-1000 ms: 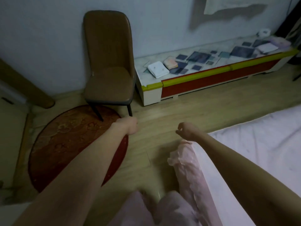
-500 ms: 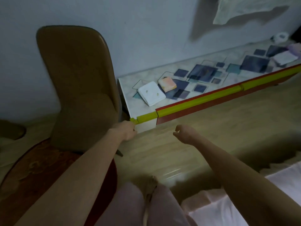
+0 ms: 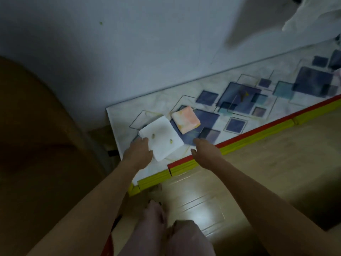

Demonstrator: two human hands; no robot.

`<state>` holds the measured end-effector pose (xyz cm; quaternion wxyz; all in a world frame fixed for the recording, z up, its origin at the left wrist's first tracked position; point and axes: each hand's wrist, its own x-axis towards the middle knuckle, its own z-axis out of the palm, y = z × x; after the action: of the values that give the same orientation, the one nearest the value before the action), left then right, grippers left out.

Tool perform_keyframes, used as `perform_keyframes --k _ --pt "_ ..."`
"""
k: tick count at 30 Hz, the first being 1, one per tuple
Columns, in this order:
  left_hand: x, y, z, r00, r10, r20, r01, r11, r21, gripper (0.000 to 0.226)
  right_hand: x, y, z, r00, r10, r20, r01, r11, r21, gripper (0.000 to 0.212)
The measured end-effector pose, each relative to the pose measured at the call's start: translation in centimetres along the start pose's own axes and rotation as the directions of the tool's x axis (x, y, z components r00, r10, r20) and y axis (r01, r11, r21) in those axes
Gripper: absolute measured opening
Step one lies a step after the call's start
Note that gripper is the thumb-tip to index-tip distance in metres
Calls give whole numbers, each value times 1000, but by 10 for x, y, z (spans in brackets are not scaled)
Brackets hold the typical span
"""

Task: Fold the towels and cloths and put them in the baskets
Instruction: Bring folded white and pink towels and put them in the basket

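Note:
A folded white cloth (image 3: 162,138) with two small yellow marks lies on the low patterned bench top (image 3: 239,100). Just behind it to the right sits a smaller folded pink-and-orange cloth (image 3: 186,120). My left hand (image 3: 139,150) rests on the white cloth's near-left corner, its fingers lying over the edge. My right hand (image 3: 204,148) hovers just right of the white cloth with fingers stretched forward, holding nothing. No basket is in view.
The bench has a red and yellow front edge (image 3: 239,143) and stands against the wall. A brown chair (image 3: 36,145) fills the left side. A pale cloth (image 3: 313,13) hangs on the wall at the top right. My knees (image 3: 166,233) are over the wooden floor.
I have moved closer to the bench, and both hands have reached forward over its top. The left hand now touches the white cloth; the right hand's fingers have uncurled.

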<state>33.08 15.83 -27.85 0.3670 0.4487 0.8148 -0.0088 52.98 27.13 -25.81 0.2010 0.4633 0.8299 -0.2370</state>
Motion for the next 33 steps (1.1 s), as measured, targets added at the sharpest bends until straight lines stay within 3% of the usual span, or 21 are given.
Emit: perform_keyframes --k 5,11,16,20,23,28,30,33 --pt "103 1 19 998 -66 -23 66 998 -6 59 117 21 16 1000 -29 2 29 995 -94 43" --pt "209 -6 58 996 -93 -17 92 995 -44 80 248 42 48 981 -193 2 186 940 -287 62" --pt "258 -18 72 988 -141 -68 139 989 -44 83 322 54 66 953 -303 12 279 860 -427 67" --pt "272 -31 79 971 -239 -19 238 970 -38 89 348 59 71 931 -346 115 353 777 -522 80" --pt "277 -33 81 961 -274 -42 273 962 -22 93 352 61 74 936 -308 173 353 808 -472 88" --pt "271 -22 84 962 -272 11 271 950 -157 77 334 71 77 943 -274 189 327 872 -365 54" --pt "259 -15 84 968 -247 37 249 942 -225 65 319 78 74 951 -260 165 300 902 -309 51" --pt "238 0 75 979 -201 30 201 939 -278 67 290 82 58 968 -216 124 240 944 -227 50"
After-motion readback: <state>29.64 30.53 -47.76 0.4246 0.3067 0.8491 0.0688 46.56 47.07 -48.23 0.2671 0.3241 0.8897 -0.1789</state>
